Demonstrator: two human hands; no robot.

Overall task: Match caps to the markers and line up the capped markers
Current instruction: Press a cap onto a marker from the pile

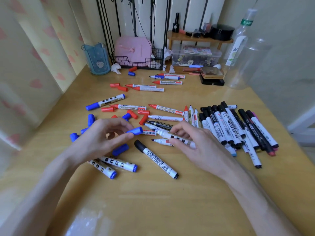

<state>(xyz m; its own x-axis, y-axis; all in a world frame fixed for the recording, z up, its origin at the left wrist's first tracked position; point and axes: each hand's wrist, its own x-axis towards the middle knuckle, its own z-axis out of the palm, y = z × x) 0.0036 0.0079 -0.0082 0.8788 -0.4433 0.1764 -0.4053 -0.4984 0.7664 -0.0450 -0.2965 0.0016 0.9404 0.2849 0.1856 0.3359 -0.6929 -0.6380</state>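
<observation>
Left hand (pixel 102 137), centre left of frame: thumb and fingertips pinch a blue cap (pixel 135 130). The cap lies level and points right.

Right hand (pixel 194 143), centre right: fingers curled round a marker (pixel 175 136), white barrel with black squares, no cap on it. Its tip points left at the blue cap, near it but not touching.

Table (pixel 170 201), wood:
- Loose blue caps (pixel 91 119) around the left hand, one just below the fingers.
- Two blue-ended markers (pixel 117 165) partly under the left wrist.
- Black marker (pixel 156 159), capped, lower centre, lying on a diagonal.
- Red caps (pixel 144 116) and open red markers (pixel 165 109) mixed at centre; more red markers (pixel 144 87) above centre.
- Black-capped markers (pixel 238 126) packed side by side at right, some overlapping.

Upper frame: blue cup (pixel 98 58) at left, clear bottle (pixel 242 48) at right.
</observation>
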